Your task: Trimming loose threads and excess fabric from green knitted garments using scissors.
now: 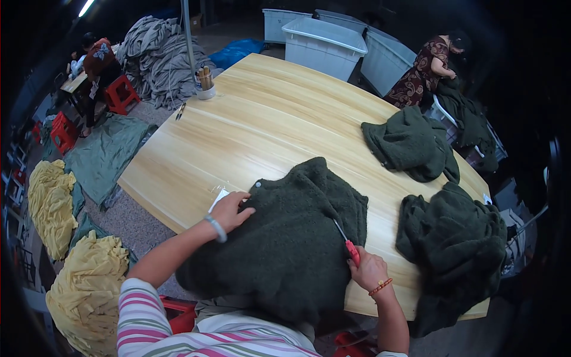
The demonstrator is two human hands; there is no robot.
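A dark green fleece garment (285, 238) is lying spread over the near edge of the wooden tabletop (262, 119), its lower part hanging off toward the person. The left hand (231, 211) is resting flat at the garment's left edge, fingers stretched out and pressing the fabric down, gripping nothing; a small white tag (217, 199) is showing just beside it on the wood. The right hand (369, 271) is sitting at the garment's right side, fingers curled tight around the red handle of a small tool (348, 243) whose thin metal tip is pointing up into the fleece. Two more heaps of the same dark green fleece are lying on the tabletop: one pile (455, 244) at the near right corner, just beside the right hand, and another pile (410, 143) along the right edge, farther back. A cup of tools (206, 83) is standing at the far left corner. Beyond the far right edge, another person (425, 68) is bending over more green fabric near pale plastic bins (324, 44).
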